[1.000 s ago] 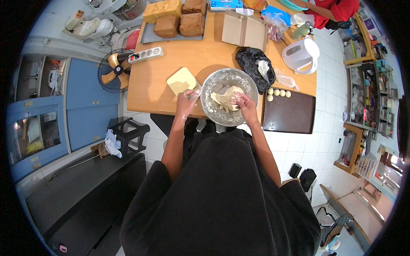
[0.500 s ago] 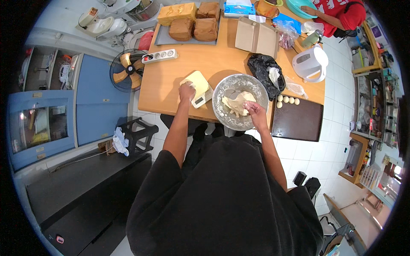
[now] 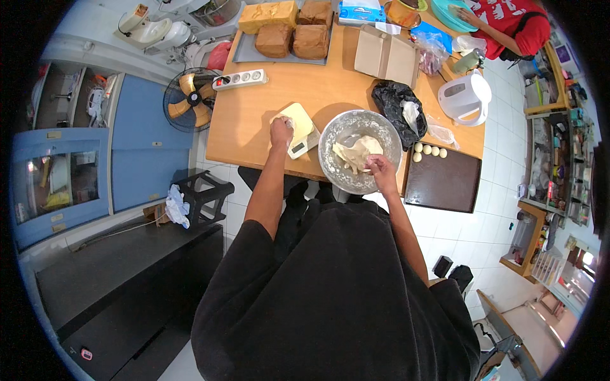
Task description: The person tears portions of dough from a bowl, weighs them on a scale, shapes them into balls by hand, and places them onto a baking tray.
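Observation:
A metal mixing bowl (image 3: 327, 155), its inside smeared with flour, stands at the table's near edge and holds a lump of pale dough (image 3: 359, 152). My right hand (image 3: 382, 173) is closed at the bowl's right side, its fingers pinching the edge of the dough. To the left of the bowl lies a kitchen scale (image 3: 298, 150) with a pale yellow platform (image 3: 301, 119). My left hand (image 3: 281, 132) rests at the platform's left edge with its fingers curled together. Something whitish shows at those fingertips, too small to make out.
Several dough balls (image 3: 426, 150) sit along a dark baking tray (image 3: 441, 184) on the right. Behind the bowl are a black plastic bag (image 3: 389, 105), a white kettle (image 3: 462, 98) and an open carton (image 3: 381, 57). Brown loaves (image 3: 274, 41) and a power strip (image 3: 244, 79) lie farther left. Another person's hand (image 3: 466, 15) reaches into a turquoise bowl (image 3: 443, 18).
The view has shifted slightly. My right hand has moved a little lower along the dough, which has sagged slightly. My left hand stays at the scale.

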The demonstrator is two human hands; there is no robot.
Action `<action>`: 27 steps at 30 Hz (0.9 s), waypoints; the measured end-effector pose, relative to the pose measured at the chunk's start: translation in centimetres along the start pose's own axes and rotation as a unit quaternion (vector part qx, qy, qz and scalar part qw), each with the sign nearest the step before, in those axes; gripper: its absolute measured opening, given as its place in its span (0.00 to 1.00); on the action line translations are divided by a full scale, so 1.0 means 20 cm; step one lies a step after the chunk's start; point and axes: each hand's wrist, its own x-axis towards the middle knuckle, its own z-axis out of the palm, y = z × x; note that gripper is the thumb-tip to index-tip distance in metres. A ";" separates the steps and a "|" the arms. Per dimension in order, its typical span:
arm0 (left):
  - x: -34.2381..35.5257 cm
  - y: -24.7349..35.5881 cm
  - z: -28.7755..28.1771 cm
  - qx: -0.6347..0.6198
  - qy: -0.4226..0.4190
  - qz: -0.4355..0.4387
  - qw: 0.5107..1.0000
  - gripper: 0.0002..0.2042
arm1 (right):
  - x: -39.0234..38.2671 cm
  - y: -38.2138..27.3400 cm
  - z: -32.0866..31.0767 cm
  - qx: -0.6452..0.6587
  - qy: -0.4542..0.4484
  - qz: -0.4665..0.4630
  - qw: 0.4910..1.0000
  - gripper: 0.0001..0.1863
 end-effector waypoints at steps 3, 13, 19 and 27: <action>-0.01 0.15 -0.06 0.103 -0.075 -0.060 0.990 0.04 | 0.02 0.04 -0.03 -0.021 -0.002 0.016 1.000 0.09; -0.13 0.19 -0.08 -0.076 0.085 0.038 0.993 0.11 | 0.07 0.05 -0.04 -0.086 0.031 -0.004 0.996 0.08; -0.31 0.24 -0.06 -0.186 0.115 0.033 0.975 0.10 | 0.15 0.07 0.02 -0.366 0.127 -0.143 0.911 0.10; -0.64 0.31 0.06 -0.098 -0.022 0.075 0.992 0.10 | 0.07 0.12 0.13 -0.631 0.032 -0.129 0.764 0.29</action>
